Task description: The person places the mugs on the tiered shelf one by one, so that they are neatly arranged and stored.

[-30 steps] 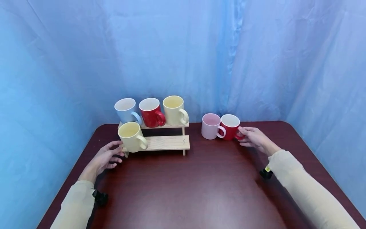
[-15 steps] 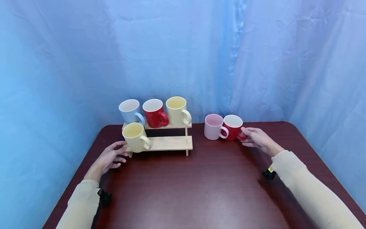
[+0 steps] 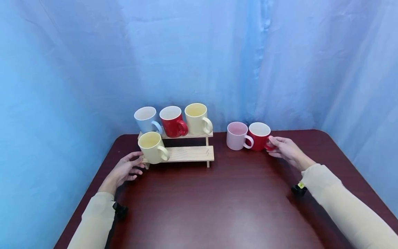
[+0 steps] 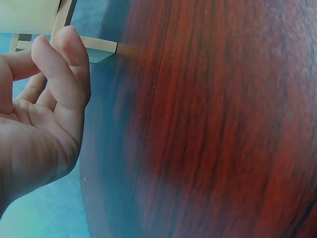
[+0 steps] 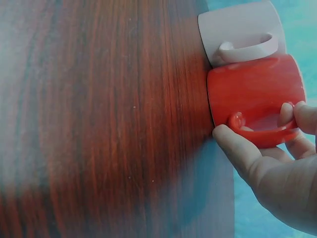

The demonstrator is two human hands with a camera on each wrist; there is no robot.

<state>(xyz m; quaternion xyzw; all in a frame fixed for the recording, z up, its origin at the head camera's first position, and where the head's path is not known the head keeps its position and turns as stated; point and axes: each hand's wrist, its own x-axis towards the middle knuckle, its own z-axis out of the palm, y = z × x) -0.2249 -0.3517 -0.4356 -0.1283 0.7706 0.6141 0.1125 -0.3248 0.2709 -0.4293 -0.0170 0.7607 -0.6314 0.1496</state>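
At the left end of a two-step wooden rack (image 3: 189,153), my left hand (image 3: 122,170) pinches the end of the lower board between thumb and finger, its other fingers loosely curled beneath. Close above those fingertips, a pale yellow mug (image 3: 153,150) stands on the lower board with its handle to the right. Over on the right, my right hand (image 3: 287,150) grips the handle of a red mug (image 5: 255,89) with a white inside. This mug stands upright on the table right beside a pink mug (image 3: 236,138), whose handle overlaps it in the head view.
On the rack's upper board stand a light blue mug (image 3: 146,121), another red mug (image 3: 171,124) and another pale yellow mug (image 3: 196,122), handles to the right. A dark red-brown wooden table (image 3: 211,200) carries everything. Blue curtains (image 3: 199,52) hang behind and at both sides.
The head view has swung slightly left, so everything appears farther right. Both hands, the mugs and the rack keep their places relative to each other.
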